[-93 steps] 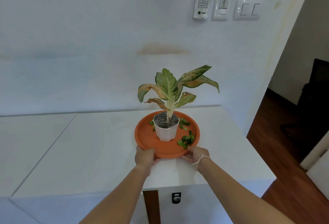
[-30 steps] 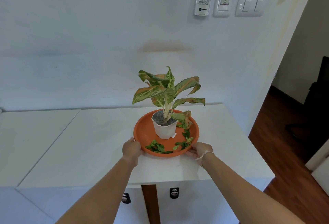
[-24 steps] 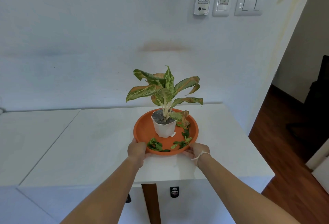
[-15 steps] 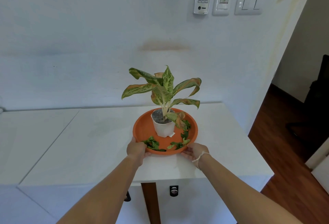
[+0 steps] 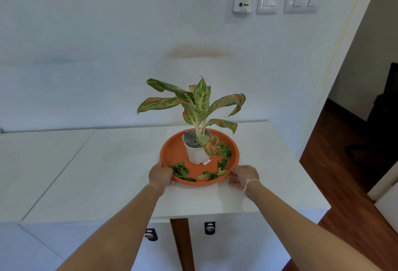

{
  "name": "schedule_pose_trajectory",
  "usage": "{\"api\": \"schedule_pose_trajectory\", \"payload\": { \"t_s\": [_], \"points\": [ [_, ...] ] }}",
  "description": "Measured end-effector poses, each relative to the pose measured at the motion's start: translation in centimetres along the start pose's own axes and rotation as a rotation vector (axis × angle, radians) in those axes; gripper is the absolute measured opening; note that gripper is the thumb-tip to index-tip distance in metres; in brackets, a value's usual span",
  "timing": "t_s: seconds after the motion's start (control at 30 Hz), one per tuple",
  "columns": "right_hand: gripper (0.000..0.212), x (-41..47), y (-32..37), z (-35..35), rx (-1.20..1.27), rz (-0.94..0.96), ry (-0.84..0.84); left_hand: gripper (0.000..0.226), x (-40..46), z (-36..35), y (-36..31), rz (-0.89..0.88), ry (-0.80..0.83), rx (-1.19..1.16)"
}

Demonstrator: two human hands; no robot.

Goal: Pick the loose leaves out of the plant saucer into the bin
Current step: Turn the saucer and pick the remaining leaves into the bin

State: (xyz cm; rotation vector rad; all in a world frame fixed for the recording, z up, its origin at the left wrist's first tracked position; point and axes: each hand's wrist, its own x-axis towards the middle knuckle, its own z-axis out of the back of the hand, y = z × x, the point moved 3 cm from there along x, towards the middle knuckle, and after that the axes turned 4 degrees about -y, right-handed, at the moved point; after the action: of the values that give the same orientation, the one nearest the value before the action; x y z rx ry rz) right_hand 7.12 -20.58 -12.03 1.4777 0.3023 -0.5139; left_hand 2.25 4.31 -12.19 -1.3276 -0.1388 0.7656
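From the head view, our left hand (image 5: 160, 175) and right hand (image 5: 243, 175) have their fingers clamped on the near rim of the saucer (image 5: 172, 152), near the desk's (image 5: 107, 173) front right corner. The loose leaves (image 5: 182, 170) all lie inside; no bin is visible, so nothing is cleared yet.

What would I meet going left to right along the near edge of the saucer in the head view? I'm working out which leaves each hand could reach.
left hand → left clump of loose leaves → smaller scatter of loose leaves → right hand, all along the near rim of the orange saucer.
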Motion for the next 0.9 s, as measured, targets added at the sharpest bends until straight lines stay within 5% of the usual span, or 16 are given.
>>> {"api": "schedule_pose_trajectory", "payload": {
  "t_s": [0.13, 0.3, 0.47, 0.9],
  "points": [
    [0.05, -0.2, 1.4, 0.3, -0.404, 0.295, -0.109, 0.047, -1.3, -0.5, -1.5, -0.243, -0.086, 0.522],
    [0.071, -0.2, 2.6, -0.7, -0.869, 0.543, -0.008, 0.069, -1.7, -1.6, -2.4, -0.496, 0.047, 1.044],
    [0.084, 0.0, 2.7, -2.2, -1.214, 0.604, 0.06, 0.07, -0.9, -2.5, -2.7, -0.427, 0.232, 1.124],
    [0.095, 0.8, 2.8, -4.6, -1.532, 0.574, 0.064, 0.036, 0.6, -3.6, -2.6, -0.441, 0.239, 1.114]
  ]
}}
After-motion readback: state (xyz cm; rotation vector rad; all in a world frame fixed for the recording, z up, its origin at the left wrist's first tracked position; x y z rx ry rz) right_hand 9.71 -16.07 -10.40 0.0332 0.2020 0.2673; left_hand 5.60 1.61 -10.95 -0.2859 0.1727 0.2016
